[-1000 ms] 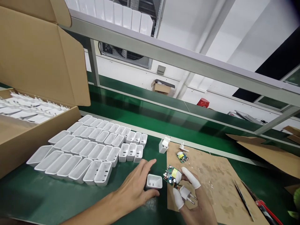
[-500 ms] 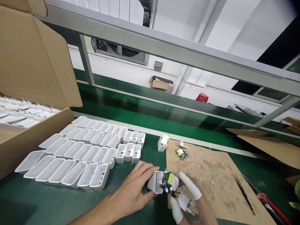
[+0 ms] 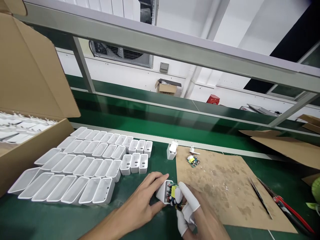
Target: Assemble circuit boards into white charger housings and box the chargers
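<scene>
White casing [image 3: 163, 192] between both hands

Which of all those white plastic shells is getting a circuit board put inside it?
The shell held in the left hand, beside the cardboard sheet. The right hand holds a circuit board at its open end. The rows of shells lie untouched.

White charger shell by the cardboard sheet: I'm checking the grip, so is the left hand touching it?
Touching. The head view shows the left hand with fingers wrapped against the white shell, no gap, while the right hand holds the circuit board at its opening.
</scene>
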`<move>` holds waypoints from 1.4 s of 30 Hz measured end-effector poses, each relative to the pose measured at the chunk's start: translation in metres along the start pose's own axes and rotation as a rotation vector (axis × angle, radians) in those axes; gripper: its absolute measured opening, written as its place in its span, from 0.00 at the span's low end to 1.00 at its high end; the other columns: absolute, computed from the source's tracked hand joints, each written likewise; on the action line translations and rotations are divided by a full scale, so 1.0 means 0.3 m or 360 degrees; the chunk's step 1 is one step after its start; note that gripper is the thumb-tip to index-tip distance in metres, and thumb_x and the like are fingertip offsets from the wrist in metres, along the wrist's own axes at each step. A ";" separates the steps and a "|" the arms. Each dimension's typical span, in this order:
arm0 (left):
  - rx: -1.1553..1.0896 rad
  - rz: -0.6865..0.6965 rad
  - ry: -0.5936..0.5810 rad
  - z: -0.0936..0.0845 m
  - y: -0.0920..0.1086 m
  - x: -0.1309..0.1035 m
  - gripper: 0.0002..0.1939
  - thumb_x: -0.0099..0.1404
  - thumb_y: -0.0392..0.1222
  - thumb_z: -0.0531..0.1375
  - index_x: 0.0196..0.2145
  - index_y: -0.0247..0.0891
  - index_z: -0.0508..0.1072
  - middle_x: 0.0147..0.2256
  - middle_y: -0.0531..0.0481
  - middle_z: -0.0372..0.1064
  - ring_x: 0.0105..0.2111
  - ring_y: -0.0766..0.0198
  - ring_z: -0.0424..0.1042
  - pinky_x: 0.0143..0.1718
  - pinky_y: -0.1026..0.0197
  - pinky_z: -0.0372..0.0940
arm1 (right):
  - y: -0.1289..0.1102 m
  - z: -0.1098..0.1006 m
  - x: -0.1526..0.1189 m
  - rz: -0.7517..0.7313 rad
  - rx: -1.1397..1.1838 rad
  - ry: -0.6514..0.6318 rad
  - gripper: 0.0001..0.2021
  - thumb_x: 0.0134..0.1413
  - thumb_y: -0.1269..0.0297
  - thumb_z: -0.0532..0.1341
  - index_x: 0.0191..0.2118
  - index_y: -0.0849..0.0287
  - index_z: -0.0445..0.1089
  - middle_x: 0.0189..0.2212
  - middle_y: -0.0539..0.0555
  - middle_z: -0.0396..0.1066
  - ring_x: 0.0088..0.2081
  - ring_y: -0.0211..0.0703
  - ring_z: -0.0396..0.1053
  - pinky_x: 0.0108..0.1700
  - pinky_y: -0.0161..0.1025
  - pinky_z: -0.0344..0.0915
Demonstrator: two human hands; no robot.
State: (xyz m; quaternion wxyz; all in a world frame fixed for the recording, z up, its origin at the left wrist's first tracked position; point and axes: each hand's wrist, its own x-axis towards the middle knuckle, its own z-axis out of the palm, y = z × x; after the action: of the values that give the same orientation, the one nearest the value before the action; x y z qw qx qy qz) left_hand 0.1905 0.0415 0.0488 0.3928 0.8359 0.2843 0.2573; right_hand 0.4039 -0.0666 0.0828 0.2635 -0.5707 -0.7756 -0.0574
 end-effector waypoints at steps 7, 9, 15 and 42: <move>0.0033 0.0047 0.0027 0.001 0.006 -0.003 0.41 0.67 0.27 0.60 0.71 0.57 0.55 0.64 0.45 0.57 0.64 0.54 0.63 0.65 0.52 0.64 | -0.001 0.001 0.023 -0.0059 -0.0036 -0.0089 0.42 0.58 0.78 0.50 0.76 0.56 0.37 0.57 0.63 0.73 0.52 0.60 0.76 0.45 0.51 0.83; 0.0034 0.0063 0.0046 0.001 0.009 -0.003 0.40 0.67 0.27 0.60 0.71 0.56 0.56 0.63 0.45 0.58 0.63 0.53 0.65 0.64 0.52 0.65 | 0.001 0.008 0.026 -0.0084 -0.0053 -0.0077 0.42 0.57 0.78 0.51 0.76 0.56 0.39 0.58 0.63 0.73 0.52 0.60 0.76 0.45 0.52 0.82; 0.0003 0.0058 0.0033 -0.001 0.014 -0.002 0.40 0.67 0.28 0.60 0.71 0.56 0.56 0.63 0.45 0.58 0.63 0.53 0.65 0.65 0.51 0.64 | 0.006 0.016 0.027 -0.0097 -0.0076 -0.0070 0.42 0.57 0.78 0.51 0.76 0.58 0.39 0.57 0.66 0.72 0.52 0.61 0.76 0.46 0.53 0.82; -0.0023 0.0115 -0.0121 -0.015 0.039 0.001 0.39 0.66 0.30 0.64 0.69 0.52 0.59 0.57 0.45 0.66 0.59 0.51 0.64 0.63 0.46 0.65 | 0.017 0.018 0.063 -0.0091 0.0227 -0.0148 0.32 0.66 0.62 0.62 0.72 0.57 0.52 0.48 0.61 0.76 0.45 0.55 0.77 0.44 0.49 0.81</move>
State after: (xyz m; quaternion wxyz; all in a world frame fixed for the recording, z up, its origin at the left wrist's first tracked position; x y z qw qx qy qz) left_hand 0.1910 0.0379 0.0608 0.3999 0.8518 0.2369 0.2415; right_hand 0.4027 -0.0467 0.0859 0.2653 -0.5302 -0.8051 0.0172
